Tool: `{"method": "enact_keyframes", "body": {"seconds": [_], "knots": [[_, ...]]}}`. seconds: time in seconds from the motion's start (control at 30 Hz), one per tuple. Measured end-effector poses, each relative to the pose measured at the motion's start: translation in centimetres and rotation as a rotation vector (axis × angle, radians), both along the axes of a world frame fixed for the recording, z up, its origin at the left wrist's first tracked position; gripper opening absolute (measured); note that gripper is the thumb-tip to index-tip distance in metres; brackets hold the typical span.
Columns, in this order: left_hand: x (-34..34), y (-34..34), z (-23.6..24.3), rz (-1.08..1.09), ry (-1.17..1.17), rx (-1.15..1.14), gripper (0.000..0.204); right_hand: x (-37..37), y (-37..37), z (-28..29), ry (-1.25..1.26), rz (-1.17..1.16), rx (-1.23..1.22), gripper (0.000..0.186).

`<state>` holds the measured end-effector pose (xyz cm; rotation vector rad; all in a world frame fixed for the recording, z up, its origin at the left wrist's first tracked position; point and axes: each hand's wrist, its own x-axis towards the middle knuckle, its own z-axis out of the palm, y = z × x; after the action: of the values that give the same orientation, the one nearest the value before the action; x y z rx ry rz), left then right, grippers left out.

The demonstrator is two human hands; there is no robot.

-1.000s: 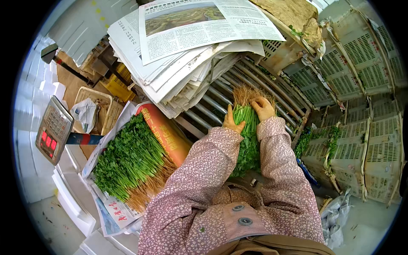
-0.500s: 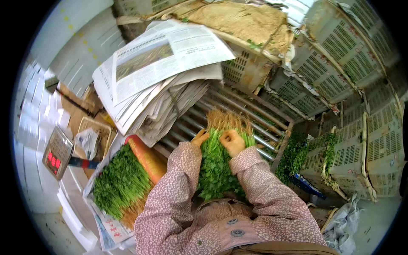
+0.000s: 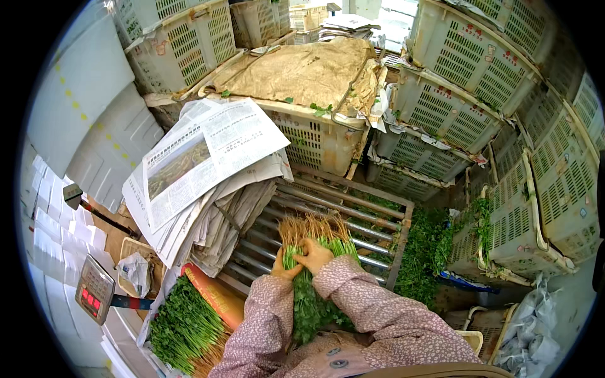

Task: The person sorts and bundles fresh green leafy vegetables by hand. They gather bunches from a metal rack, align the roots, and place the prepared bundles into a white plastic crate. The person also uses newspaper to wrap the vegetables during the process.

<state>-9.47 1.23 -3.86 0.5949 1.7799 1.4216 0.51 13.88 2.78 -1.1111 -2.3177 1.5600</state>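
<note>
A bunch of leafy green herbs, coriander by its look [image 3: 309, 309], lies in front of me with its brown roots pointing away and its leaves toward my body. My left hand [image 3: 285, 267] is closed around the stems at the bunch's left side. Beside it, my right hand [image 3: 314, 256] pinches stems just below the roots, its fingertips close to my left hand. The roots rest over a rack of metal bars [image 3: 372, 243]. More of the same greens [image 3: 186, 324] lie at the lower left, beside an orange-red wrapped roll [image 3: 214, 295].
A stack of newspapers [image 3: 208, 164] sits on the rack's left side. A scale display with red digits [image 3: 94, 290] stands at left. Pale plastic crates [image 3: 441, 104] are piled behind and at right; one bears a brown cloth [image 3: 302, 72]. Loose greens [image 3: 419, 268] lie right of the rack.
The view has tilted up, so the crates behind show more and the bunch sits lower. My right hand has come left, close to my left hand, which now wraps the stems.
</note>
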Motion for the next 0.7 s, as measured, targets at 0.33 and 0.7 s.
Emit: {"method": "enact_keyframes", "body": {"seconds": [0.33, 0.7], "knots": [[-1.5, 0.1, -1.8, 0.029, -0.409, 0.062, 0.1, 2.1, 1.8, -4.0, 0.367, -0.098, -0.431, 0.018], [-4.1, 0.7, -3.2, -0.339, 0.166, -0.516, 0.116, 7.0, -6.0, 9.4, 0.346, 0.595, -0.214, 0.01]]}}
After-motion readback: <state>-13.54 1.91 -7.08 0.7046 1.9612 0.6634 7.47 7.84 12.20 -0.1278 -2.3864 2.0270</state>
